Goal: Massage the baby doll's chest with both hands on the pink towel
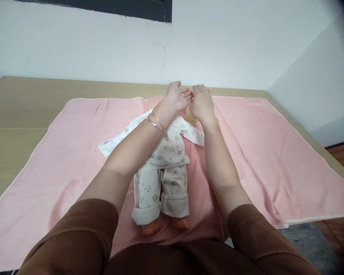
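Note:
My left hand (180, 97) is held palm up above a doll's head, fingers stretched out and together, with nothing visible on the palm. Its fingertips come close to my right hand (202, 102), whose back faces me. The right hand is curled over the upper part of a yellowish bottle (192, 119); the bottle's top is hidden behind it. Between my arms lies the doll (180, 223) on its back, feet towards me. It wears a white printed top (172, 149) and matching trousers (174, 187) with rolled cuffs. My left forearm and hand cover much of its head and chest.
A pink blanket (246, 152) with pale edging is spread under the doll, creased at the right. It lies on a wooden table (23, 103) that meets a white wall (218, 46) at the back. Dark floor shows at the lower right.

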A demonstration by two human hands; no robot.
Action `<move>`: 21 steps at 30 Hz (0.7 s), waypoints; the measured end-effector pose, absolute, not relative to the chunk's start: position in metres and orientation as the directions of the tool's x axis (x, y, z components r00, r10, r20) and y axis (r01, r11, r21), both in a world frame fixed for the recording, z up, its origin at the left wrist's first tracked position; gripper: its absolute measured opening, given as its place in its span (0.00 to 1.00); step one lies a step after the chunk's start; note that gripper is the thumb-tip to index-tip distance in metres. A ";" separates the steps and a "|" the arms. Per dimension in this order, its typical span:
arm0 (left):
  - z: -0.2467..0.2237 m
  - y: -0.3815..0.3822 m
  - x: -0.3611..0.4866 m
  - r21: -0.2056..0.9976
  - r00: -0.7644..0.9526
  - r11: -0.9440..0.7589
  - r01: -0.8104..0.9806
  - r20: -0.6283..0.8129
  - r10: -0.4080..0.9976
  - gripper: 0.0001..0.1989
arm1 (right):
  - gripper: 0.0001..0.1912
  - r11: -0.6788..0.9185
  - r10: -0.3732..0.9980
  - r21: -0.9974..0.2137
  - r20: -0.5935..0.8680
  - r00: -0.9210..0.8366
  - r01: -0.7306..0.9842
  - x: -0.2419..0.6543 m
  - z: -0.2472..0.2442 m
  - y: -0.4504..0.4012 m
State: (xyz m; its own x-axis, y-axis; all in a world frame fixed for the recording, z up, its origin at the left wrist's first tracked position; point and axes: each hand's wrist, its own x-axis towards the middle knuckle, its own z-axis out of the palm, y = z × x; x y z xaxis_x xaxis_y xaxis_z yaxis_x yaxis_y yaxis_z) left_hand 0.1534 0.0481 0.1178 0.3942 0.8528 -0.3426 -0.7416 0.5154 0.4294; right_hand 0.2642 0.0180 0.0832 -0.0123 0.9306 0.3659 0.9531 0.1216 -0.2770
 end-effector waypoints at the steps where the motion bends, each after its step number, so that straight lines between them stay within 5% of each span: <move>1: 0.118 0.044 0.149 0.434 0.388 0.516 -0.739 -0.351 0.852 0.33 | 0.30 0.113 0.930 -0.266 0.367 -0.008 0.957 0.264 0.084 0.016; 13: 0.128 -0.026 0.058 0.658 0.305 0.428 -0.620 -0.300 0.904 0.29 | 0.27 -0.017 0.944 -0.392 0.297 0.144 0.920 0.269 0.101 0.020; 21: 0.146 -0.057 0.022 0.670 0.344 0.379 -0.639 -0.192 0.919 0.28 | 0.21 0.010 0.919 -0.438 0.358 0.164 0.899 0.258 0.092 0.014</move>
State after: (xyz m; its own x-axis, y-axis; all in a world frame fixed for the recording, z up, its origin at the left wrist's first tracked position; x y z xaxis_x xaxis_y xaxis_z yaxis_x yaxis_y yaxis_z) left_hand 0.0224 -0.0568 0.1460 0.3444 0.9190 -0.1919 -0.6386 0.3791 0.6697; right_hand 0.2578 0.0143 0.0918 0.1637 0.9193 0.3578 0.8991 0.0103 -0.4377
